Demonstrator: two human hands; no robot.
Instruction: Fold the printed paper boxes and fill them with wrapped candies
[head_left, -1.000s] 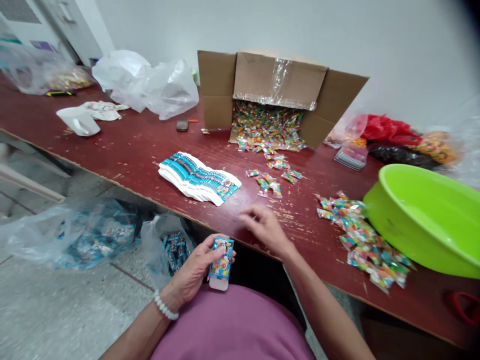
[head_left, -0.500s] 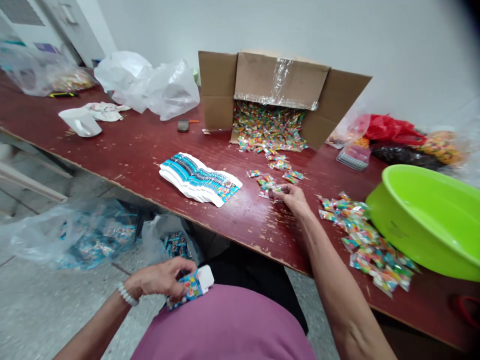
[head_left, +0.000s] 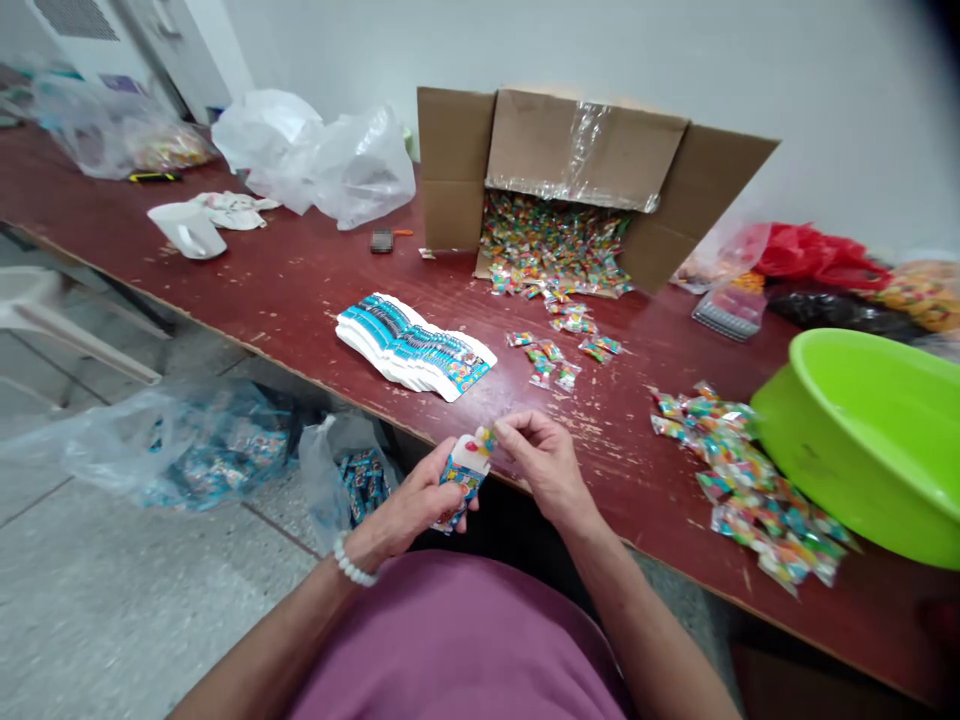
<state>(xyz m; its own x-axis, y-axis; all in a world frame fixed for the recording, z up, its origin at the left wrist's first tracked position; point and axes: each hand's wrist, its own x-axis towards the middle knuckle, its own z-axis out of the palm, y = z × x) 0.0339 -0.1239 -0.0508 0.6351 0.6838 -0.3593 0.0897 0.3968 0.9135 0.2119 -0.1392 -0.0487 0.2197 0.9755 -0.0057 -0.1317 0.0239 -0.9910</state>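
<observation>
My left hand (head_left: 424,505) is wrapped round a small blue printed candy box (head_left: 465,475), its white flap raised at the top. Between the thumb and fingers of my right hand (head_left: 544,460) is a clear packet of colourful candy (head_left: 486,438), held at the mouth of the box. Beyond my hands, a fanned stack of flat blue-and-white cartons (head_left: 420,345) lies on the red table (head_left: 300,300). Several loose candy packets (head_left: 551,352) are scattered to the right of that stack.
An open cardboard box (head_left: 585,150) at the back spills candy packets (head_left: 555,245). A green basin (head_left: 847,450) stands at the right beside a candy pile (head_left: 750,480). White mug (head_left: 187,230) and plastic bags (head_left: 322,150) sit back left. Bags of blue boxes (head_left: 225,440) lie below the table edge.
My right hand has left the table with a candy packet and come to the box. My left hand has raised the box from my lap toward the table edge. The view has shifted slightly.
</observation>
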